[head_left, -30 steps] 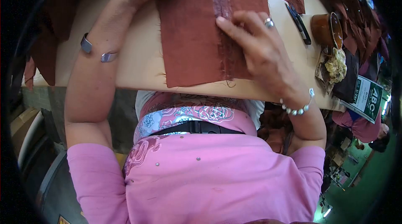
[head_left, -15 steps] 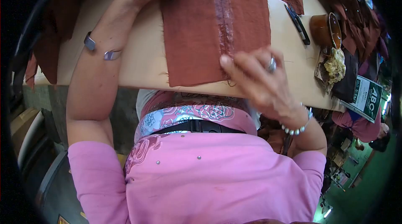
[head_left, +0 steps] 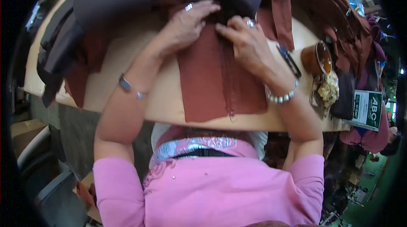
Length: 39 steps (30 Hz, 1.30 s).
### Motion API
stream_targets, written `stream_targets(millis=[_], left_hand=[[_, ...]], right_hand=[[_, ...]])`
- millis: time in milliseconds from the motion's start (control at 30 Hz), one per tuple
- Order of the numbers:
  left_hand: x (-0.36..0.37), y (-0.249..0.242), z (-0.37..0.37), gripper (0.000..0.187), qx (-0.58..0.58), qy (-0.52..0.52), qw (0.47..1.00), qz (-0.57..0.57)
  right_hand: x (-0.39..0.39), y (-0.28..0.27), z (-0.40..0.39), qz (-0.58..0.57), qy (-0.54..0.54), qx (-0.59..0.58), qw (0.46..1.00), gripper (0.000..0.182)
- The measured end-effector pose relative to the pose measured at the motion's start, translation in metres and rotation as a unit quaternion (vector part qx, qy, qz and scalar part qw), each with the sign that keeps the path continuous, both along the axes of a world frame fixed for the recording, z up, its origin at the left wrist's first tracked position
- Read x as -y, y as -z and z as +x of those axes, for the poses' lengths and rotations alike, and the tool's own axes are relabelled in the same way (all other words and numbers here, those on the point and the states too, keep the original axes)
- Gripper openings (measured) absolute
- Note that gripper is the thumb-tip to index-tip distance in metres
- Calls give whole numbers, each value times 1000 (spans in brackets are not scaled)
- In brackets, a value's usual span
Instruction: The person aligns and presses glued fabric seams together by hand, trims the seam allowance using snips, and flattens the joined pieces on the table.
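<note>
A strip of reddish-brown cloth [head_left: 203, 83] lies lengthwise on the table, with a dark seam line running down it and a loose thread at its near end. My left hand [head_left: 186, 27] rests on the far part of the strip, its fingers stretched out toward the right. Close beside it, my right hand [head_left: 246, 42] has bent fingers and a tip pressed at the seam, seemingly pinching the cloth; blur hides the exact grip. Beyond both hands, a dark grey cloth [head_left: 224, 0] lies across the far end.
A brown glazed pot [head_left: 311, 61] stands tilted-looking at the right, with a crumpled yellowish lump [head_left: 328, 89] by it. A dark pen-like tool [head_left: 290, 61] lies nearer my right wrist. Brown cloth pieces [head_left: 339, 27] pile up at the far right. A green-and-white ABC packet [head_left: 368, 110] sits near the edge.
My right hand has moved from the strip's near end up to its far part, beside my left hand. More of the table's far side shows, including dark grey cloth.
</note>
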<state>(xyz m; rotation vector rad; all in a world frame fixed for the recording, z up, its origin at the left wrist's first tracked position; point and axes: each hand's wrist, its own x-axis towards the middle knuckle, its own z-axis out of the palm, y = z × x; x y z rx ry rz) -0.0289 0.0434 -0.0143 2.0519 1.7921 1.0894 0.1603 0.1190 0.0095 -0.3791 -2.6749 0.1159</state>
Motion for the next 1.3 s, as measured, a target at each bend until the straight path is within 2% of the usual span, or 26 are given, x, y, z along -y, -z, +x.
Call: stream_targets(millis=[67, 100, 200, 267, 333, 400, 433, 467, 533, 600, 633, 667, 733, 800, 833, 867, 900, 933, 967, 1000, 1033, 1100, 1167, 1233, 1300], left_hand=[[-2, -8, 3, 47, 0, -31, 1000, 1], [-6, -10, 4, 46, -5, -48, 998, 25], [-15, -1, 2, 41, -54, -81, 994, 41], [-9, -13, 9, 34, -38, -63, 997, 25], [-6, -12, 9, 32, -10, -37, 999, 16], [-4, -7, 10, 29, 10, -22, 999, 40], [-3, -5, 9, 28, 26, -11, 998, 48], [-3, -4, 10, 27, 42, 0, 998, 53], [-1, -4, 14, 20, 38, -2, 997, 70], [3, -10, 18, 18, 26, -15, 997, 65], [4, -11, 19, 16, 29, -18, 998, 61], [5, -12, 19, 15, 18, -13, 998, 60], [6, -11, 19, 14, -4, -4, 998, 57], [5, -10, 21, 15, 1, -1, 997, 73], [3, -11, 21, 15, -7, -1, 998, 62], [0, -13, 21, 16, -14, -1, 999, 53], [-6, -16, 24, 13, -50, -12, 997, 51], [-13, -15, 30, 12, -59, -17, 996, 58], [-23, -12, 38, 12, -69, -22, 995, 67], [-32, -9, 47, 11, -77, -26, 994, 75], [-43, -6, 57, 12, -73, 6, 996, 50], [-61, -1, 73, 17, -68, 70, 995, 0], [-61, 0, 81, 17, -66, 118, 989, -52], [-55, 0, 77, 18, -67, 136, 985, -84], [-48, 1, 73, 18, -70, 138, 983, -103]], right_hand=[[1, -24, 3, -15, -42, 66, 997, 26], [-1, -33, 1, -57, -70, 28, 996, 24], [-25, -60, -21, -67, -55, -105, 991, 31], [-46, -73, -41, -74, -21, -133, 988, 49], [-65, -81, -72, -110, -27, -143, 983, 54], [-75, -85, -105, 24, -39, -110, 993, 65], [-75, -84, -120, 39, 4, -58, 998, 71], [-86, -70, -137, 138, 44, -49, 988, 77], [-88, -58, -161, 108, 81, -38, 990, 79], [-89, -46, -170, 68, 98, -35, 992, 70], [-90, -48, -171, 36, 122, 51, 991, 73], [-91, -49, -170, 42, 111, 54, 991, 71], [-89, -56, -163, 53, 88, 61, 993, 67], [-108, -67, -144, 45, 132, -68, 988, 31], [-119, -84, -124, 42, 166, -94, 981, 25], [-131, -101, -104, 37, 199, -120, 972, 24], [-157, -114, -74, 133, 157, -137, 969, 25], [-174, -130, -50, 121, 179, -180, 960, 28], [-190, -145, -26, 107, 199, -223, 948, 46], [-195, -156, 2, 148, 194, -261, 934, 50], [-199, -168, 29, 189, 190, -297, 916, 54], [-210, -191, 82, 217, 215, -295, 905, 59], [-198, -204, 113, 208, 318, -216, 899, 57], [-168, -213, 123, 199, 462, -56, 862, 56], [-129, -207, 102, 186, 496, 78, 844, 61]])
